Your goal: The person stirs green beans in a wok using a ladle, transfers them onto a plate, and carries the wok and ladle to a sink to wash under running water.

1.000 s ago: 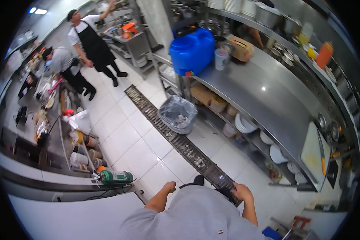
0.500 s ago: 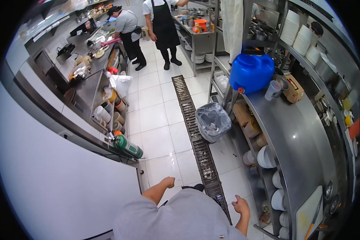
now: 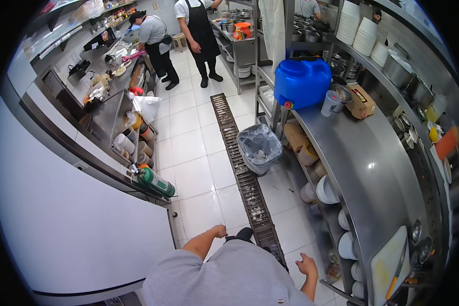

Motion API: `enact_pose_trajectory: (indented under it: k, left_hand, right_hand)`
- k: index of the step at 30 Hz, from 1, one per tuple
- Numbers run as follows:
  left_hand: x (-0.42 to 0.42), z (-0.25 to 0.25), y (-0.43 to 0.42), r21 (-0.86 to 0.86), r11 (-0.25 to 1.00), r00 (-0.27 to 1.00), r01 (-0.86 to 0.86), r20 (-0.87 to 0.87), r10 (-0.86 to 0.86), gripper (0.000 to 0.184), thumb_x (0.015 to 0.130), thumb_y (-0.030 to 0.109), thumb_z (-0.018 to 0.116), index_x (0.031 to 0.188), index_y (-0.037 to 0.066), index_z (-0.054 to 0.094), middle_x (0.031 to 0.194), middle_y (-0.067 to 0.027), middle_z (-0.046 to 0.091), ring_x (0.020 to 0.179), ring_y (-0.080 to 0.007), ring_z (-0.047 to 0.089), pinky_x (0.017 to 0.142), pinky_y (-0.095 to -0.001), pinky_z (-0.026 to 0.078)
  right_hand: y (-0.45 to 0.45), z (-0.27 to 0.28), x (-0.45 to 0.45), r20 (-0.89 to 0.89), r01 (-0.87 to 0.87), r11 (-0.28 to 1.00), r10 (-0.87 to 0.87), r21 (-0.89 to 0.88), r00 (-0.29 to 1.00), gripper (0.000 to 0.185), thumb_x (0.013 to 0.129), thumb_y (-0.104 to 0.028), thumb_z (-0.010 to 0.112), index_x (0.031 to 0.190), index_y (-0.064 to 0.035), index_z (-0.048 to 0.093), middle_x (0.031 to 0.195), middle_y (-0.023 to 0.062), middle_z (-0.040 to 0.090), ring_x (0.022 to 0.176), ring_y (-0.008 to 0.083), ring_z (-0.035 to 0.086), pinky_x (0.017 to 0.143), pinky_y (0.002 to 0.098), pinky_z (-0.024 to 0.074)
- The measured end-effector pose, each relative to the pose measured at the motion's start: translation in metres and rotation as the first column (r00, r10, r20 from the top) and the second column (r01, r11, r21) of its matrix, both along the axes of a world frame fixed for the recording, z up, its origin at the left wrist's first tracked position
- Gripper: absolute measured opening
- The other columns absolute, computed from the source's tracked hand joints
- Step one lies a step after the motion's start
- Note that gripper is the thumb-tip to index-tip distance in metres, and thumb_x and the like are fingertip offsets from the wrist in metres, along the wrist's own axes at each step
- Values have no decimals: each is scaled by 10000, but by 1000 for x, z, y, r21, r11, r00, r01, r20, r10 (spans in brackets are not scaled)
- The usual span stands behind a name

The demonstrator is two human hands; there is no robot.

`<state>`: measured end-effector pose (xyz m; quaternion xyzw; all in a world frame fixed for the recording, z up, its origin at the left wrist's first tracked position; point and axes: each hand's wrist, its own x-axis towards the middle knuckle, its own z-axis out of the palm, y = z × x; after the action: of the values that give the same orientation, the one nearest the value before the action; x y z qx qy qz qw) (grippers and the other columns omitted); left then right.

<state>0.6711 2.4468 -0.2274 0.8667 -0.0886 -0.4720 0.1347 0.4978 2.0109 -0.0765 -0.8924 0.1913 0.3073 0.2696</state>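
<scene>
My left hand hangs in front of my grey shirt, above the white tiles, its fingers curled in and nothing showing in them. My right hand hangs beside the steel counter's lower shelves, touching nothing, with index finger and thumb apart and the other fingers bent. One black shoe shows between the hands, next to the floor drain grate. Nearest to my right hand on the counter are a cutting board and a knife with an orange handle.
A lined trash bin stands beside the grate. On the counter sit a blue jug, a plastic cup and a cardboard box. A green cylinder stands left. Two people in aprons are farther down the aisle.
The view has swung right, so the jug, bin and counter sit farther left in it. More of my black shoe shows. Both hands stay low and hold about the same pose.
</scene>
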Motion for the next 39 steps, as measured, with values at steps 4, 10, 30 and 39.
enact_pose_trajectory:
  k: [4, 10, 30, 39]
  left_hand:
    - [0, -9, -36, 27, 998, 970, -65, -234, 70, 369, 800, 372, 591, 777, 12, 669, 737, -160, 643, 649, -282, 630, 555, -442, 521]
    - [-9, 1, -81, -96, 994, 989, -47, -146, 33, 541, 824, 489, 563, 992, -15, 667, 984, -213, 650, 909, -350, 626, 759, -476, 500]
    - [-66, -14, -29, 190, 973, 988, -130, -58, 143, 839, 795, 634, 486, 1338, 6, 368, 1289, -197, 419, 1170, -307, 381, 958, -403, 329]
    - [-22, -9, -98, 15, 997, 997, -75, 1, 75, 586, 803, 437, 627, 1186, -3, 559, 971, -220, 651, 786, -295, 659, 656, -400, 538]
  right_hand:
    - [-20, 1, -26, 1, 78, 997, -78, 13, 997, 552, 764, -242, 661, 1254, -34, 516, 1086, 271, 601, 1037, 404, 577, 907, 430, 459]
    - [-60, -97, -73, 117, 53, 998, -56, 28, 992, 549, 750, -225, 682, 1239, -28, 530, 875, 189, 674, 761, 294, 672, 741, 372, 526]
    - [-76, -210, -158, -131, -35, 986, 56, 162, 990, 438, 771, -295, 642, 1150, -76, 610, 1029, 166, 655, 841, 294, 654, 784, 366, 529]
    - [-72, -191, -175, -168, 311, 946, -293, 95, 941, 416, 771, -334, 564, 1049, -34, 645, 1033, 195, 649, 974, 342, 622, 841, 437, 499]
